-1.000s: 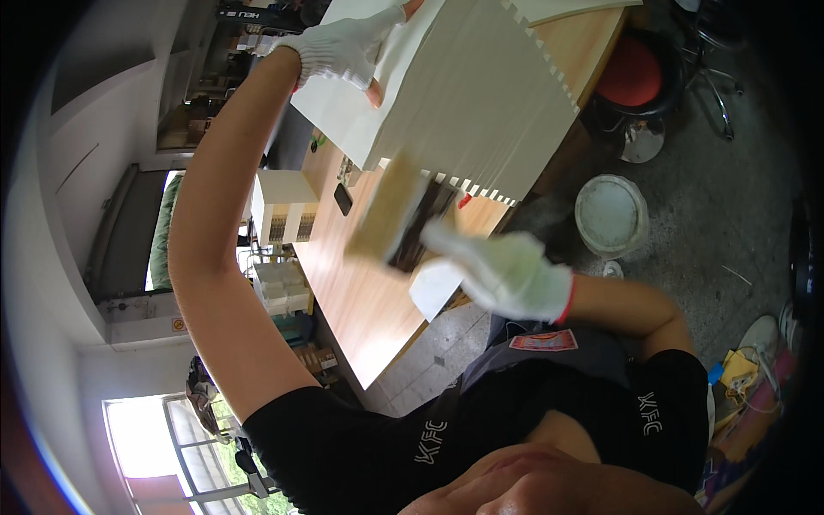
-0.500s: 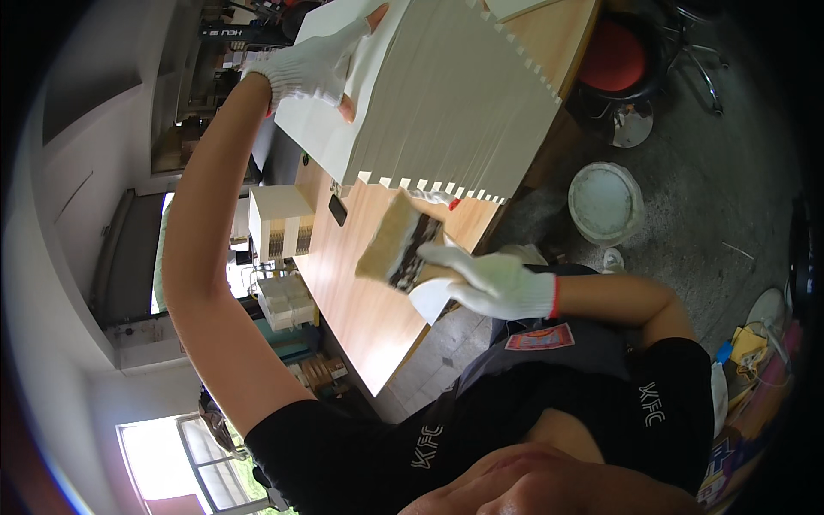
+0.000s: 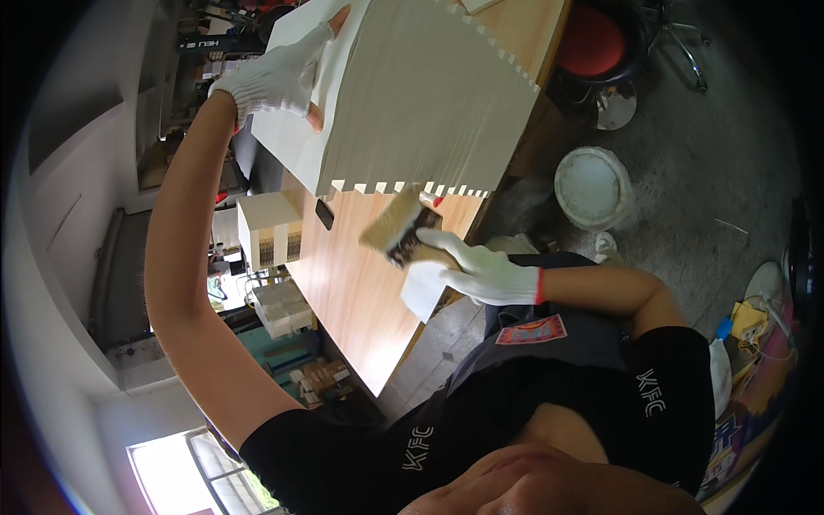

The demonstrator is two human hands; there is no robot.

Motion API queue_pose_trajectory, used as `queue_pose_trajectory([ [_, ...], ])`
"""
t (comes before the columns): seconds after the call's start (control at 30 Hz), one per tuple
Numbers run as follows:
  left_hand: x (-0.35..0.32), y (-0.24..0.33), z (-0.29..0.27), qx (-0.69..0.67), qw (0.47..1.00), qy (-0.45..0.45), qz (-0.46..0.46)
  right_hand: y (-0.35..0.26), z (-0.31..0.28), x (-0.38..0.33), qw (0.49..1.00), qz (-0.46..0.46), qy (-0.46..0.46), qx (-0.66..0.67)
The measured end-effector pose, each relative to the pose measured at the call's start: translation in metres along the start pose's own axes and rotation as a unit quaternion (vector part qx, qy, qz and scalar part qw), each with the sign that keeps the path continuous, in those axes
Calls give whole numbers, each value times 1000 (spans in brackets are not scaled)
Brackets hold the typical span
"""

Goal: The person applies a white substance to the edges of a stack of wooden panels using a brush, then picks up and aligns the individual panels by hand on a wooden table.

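Note:
My left hand [image 3: 279, 77], in a white knit glove with bare fingertips showing, rests with fingers spread on the white top of a tall stack of thin greyish-white sheets [image 3: 412, 103]. The stack's corners form small steps. My right hand [image 3: 489, 270], also gloved in white, is closed round the handle of a wide flat brush [image 3: 403, 227]. Its cream bristles point left, just off the stack's near corner, and a dark band joins them to the handle. Below that hand a flat white piece [image 3: 422, 293] overlaps the table edge; whether the hand touches it I cannot tell.
The stack stands on a wood-grain table [image 3: 343, 300]. A black phone [image 3: 324, 215] lies there, and a smaller boxy stack [image 3: 262, 227] sits at the far left edge. On the floor at right are a white bucket [image 3: 592, 187] and a red-seated stool [image 3: 592, 41].
The brush has come slightly closer to the stack's corner, with my right hand still round it. My left hand stays on the stack. The whole view has shifted a little.

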State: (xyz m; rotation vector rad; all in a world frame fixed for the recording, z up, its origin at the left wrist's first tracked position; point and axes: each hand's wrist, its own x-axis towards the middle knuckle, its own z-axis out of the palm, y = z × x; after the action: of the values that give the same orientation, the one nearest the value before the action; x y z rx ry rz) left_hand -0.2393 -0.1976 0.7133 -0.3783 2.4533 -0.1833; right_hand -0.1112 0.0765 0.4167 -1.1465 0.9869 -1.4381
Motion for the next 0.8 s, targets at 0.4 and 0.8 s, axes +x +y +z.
queue_pose_trajectory([
  [0.4, -3, -4, -1, 20, 996, 43, 78, -25, -33, 32, 964, 17, 203, 171],
  [0.8, 9, -12, 0, -8, 1000, -13, 6, -93, -219, 46, 636, -278, 14, -719],
])
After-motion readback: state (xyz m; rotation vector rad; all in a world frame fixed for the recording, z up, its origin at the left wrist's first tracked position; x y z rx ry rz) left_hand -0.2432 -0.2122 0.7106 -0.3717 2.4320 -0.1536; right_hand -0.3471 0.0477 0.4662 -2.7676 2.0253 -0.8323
